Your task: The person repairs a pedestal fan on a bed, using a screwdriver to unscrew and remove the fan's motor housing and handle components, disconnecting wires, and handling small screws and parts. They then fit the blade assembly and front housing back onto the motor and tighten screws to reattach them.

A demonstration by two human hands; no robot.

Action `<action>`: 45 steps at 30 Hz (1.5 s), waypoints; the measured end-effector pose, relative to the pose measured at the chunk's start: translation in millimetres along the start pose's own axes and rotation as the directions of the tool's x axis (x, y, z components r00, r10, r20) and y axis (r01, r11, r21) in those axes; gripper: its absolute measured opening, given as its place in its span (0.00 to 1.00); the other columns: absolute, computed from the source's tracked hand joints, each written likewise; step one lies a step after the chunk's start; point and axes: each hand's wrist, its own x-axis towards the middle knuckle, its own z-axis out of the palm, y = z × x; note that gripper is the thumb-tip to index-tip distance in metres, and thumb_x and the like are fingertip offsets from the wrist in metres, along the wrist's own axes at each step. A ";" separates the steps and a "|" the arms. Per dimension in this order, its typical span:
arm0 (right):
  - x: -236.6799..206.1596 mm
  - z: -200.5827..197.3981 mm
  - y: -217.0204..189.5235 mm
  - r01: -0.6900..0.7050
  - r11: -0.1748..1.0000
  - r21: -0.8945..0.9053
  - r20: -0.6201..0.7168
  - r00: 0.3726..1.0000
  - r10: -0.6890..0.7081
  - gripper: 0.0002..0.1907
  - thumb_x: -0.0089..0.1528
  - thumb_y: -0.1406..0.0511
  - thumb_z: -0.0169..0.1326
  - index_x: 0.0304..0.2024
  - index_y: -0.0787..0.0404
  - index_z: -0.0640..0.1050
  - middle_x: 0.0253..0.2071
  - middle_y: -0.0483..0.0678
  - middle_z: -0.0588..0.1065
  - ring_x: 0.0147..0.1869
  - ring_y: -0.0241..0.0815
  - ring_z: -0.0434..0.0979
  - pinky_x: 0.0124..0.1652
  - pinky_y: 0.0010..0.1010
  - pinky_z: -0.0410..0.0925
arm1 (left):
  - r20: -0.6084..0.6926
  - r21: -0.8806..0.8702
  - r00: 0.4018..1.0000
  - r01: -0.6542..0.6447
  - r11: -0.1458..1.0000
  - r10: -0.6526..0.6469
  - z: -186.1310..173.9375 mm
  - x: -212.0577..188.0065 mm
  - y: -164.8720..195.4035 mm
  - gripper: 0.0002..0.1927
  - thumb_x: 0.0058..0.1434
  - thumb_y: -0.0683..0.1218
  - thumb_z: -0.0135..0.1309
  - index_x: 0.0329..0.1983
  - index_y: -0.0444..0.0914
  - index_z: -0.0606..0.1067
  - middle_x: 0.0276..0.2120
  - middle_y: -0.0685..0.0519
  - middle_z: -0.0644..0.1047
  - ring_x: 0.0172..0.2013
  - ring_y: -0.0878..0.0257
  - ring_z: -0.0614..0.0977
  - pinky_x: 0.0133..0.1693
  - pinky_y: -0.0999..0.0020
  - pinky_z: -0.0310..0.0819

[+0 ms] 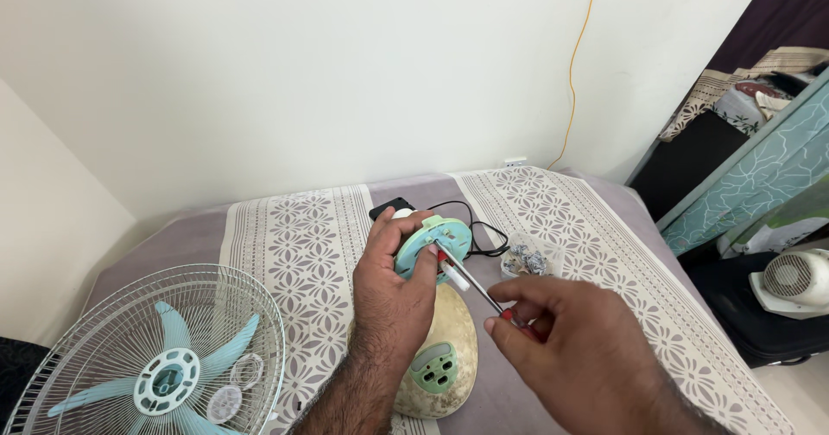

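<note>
My left hand grips a round, pale green fan part and holds it up over the bed. My right hand pinches the red handle of a thin screwdriver. Its metal tip rests on the face of the green part, next to my left thumb. Under both hands stands a cream fan base with a green button panel.
The fan's wire guard with light blue blades lies at the lower left. A black cord and a clear bag of small parts lie on the patterned bedcover. A small white fan sits at the right.
</note>
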 end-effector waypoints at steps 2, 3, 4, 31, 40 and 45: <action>-0.5 -5.1 -1.6 -0.059 0.987 -0.152 0.046 0.997 0.067 0.19 0.61 0.59 0.64 0.53 0.58 0.85 0.27 0.43 0.79 0.32 0.30 0.79 0.32 0.18 0.74 | 0.005 0.005 1.000 0.029 1.000 -0.029 0.3 0.5 0.4 0.19 0.61 0.38 0.51 0.55 0.42 0.77 0.57 0.54 0.78 0.74 0.59 0.58 0.69 0.58 0.54; 0.3 -4.4 -2.5 -0.160 0.987 0.012 0.064 0.985 0.159 0.18 0.61 0.61 0.62 0.53 0.60 0.83 0.27 0.48 0.79 0.30 0.34 0.78 0.29 0.23 0.73 | 0.002 0.007 1.000 0.012 1.000 -0.012 0.5 0.5 0.2 0.17 0.61 0.38 0.51 0.54 0.41 0.77 0.57 0.53 0.78 0.74 0.58 0.59 0.70 0.58 0.54; 1.8 -2.7 -3.2 -0.259 0.950 0.173 0.099 0.964 0.245 0.17 0.61 0.64 0.61 0.52 0.62 0.82 0.26 0.53 0.78 0.27 0.38 0.76 0.27 0.27 0.71 | -0.001 0.008 1.000 -0.005 1.000 0.005 0.8 0.5 -0.3 0.16 0.61 0.38 0.51 0.53 0.40 0.77 0.57 0.53 0.79 0.74 0.58 0.59 0.70 0.58 0.54; -4.1 -8.0 -31.2 -0.575 0.321 0.752 0.447 0.804 0.394 0.10 0.66 0.67 0.54 0.43 0.70 0.77 0.32 0.50 0.76 0.30 0.36 0.74 0.29 0.26 0.71 | -0.028 -0.002 0.989 -0.144 0.990 0.144 3.1 2.0 -9.4 0.07 0.61 0.37 0.51 0.40 0.37 0.78 0.54 0.51 0.81 0.72 0.55 0.64 0.72 0.54 0.50; -8.2 -6.4 -45.6 -0.448 0.872 0.198 0.232 0.885 0.403 0.13 0.68 0.59 0.55 0.41 0.63 0.80 0.25 0.54 0.77 0.22 0.39 0.71 0.23 0.27 0.66 | -0.050 -0.072 0.995 -0.086 0.994 0.083 7.3 2.1 -7.4 0.06 0.61 0.36 0.52 0.40 0.36 0.76 0.54 0.49 0.80 0.73 0.55 0.63 0.70 0.54 0.54; -2.1 -2.0 -6.9 -0.544 0.250 0.801 0.479 0.833 0.279 0.16 0.70 0.60 0.50 0.45 0.69 0.77 0.33 0.52 0.79 0.26 0.35 0.72 0.23 0.26 0.66 | -0.060 -0.061 0.995 -0.084 0.995 0.080 8.0 3.4 -10.3 0.03 0.60 0.36 0.52 0.34 0.35 0.75 0.55 0.48 0.80 0.73 0.54 0.63 0.70 0.53 0.53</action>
